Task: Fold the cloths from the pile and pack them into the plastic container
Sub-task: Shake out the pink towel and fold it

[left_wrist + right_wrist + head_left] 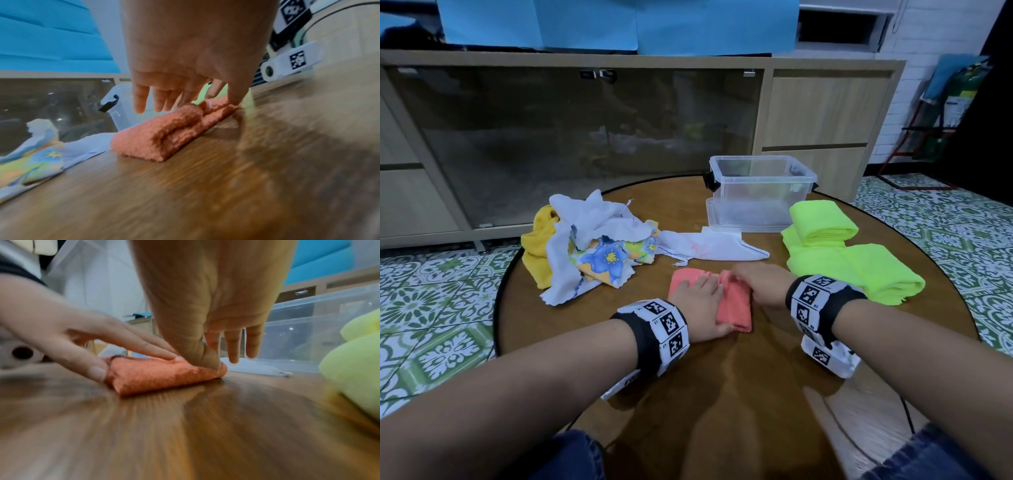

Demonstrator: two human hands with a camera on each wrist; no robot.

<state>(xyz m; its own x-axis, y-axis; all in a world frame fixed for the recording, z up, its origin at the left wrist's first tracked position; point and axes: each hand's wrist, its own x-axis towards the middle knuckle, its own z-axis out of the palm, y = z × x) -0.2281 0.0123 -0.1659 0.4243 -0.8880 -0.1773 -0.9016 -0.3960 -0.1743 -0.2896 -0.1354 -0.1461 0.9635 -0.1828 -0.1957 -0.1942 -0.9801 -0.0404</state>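
Note:
A salmon-pink cloth (736,313) lies folded into a small thick rectangle at the middle of the round wooden table (722,394). My left hand (700,303) lies flat on its left half, fingers straight, thumb at the near edge. My right hand (755,282) touches its far right end. In the right wrist view the right thumb (211,363) presses on the cloth (156,378) and the other fingers hang straight past it. The pile (585,240) of yellow, white and floral cloths sits at the left. The clear plastic container (760,192) stands open behind.
Two folded neon-green cloths (859,267) lie to the right of the hands, near the container. A white cloth (709,245) lies flat between the pile and the container. A wooden cabinet with glass doors (585,137) stands behind the table on the tiled floor.

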